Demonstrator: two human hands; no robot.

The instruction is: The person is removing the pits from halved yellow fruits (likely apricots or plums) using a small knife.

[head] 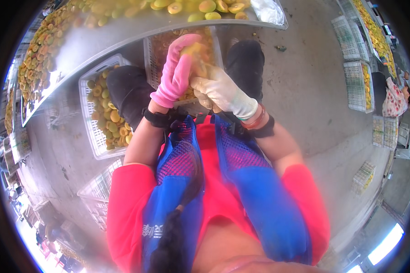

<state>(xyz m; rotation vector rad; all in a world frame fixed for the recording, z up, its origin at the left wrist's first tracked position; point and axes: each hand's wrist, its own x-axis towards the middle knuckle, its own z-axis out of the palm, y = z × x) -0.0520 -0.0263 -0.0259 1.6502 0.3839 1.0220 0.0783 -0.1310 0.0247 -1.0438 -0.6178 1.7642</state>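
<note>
My left hand point(174, 73), in a pink glove, holds a yellow stone fruit point(191, 50) between thumb and fingers, though motion blurs it. Close against it on the right is my right hand point(225, 90) in a white glove, its fingers curled in a fist. A tan end, apparently a small tool's handle point(217, 109), shows below that fist; the rest of the tool is hidden or blurred. Beneath both hands, between my knees, a white plastic crate point(218, 46) contains orange-brown fruit pieces. Halved yellow-green fruit point(206, 6) lies on the metal table ahead.
The table's metal edge point(150, 34) curves just beyond my hands. A white crate of fruit halves point(85, 112) stands by my left knee, with another white crate point(99, 186) behind it. A clear plastic bag point(267, 12) rests at the table corner. At far right, a person point(394, 97) sits near stacked crates point(346, 37).
</note>
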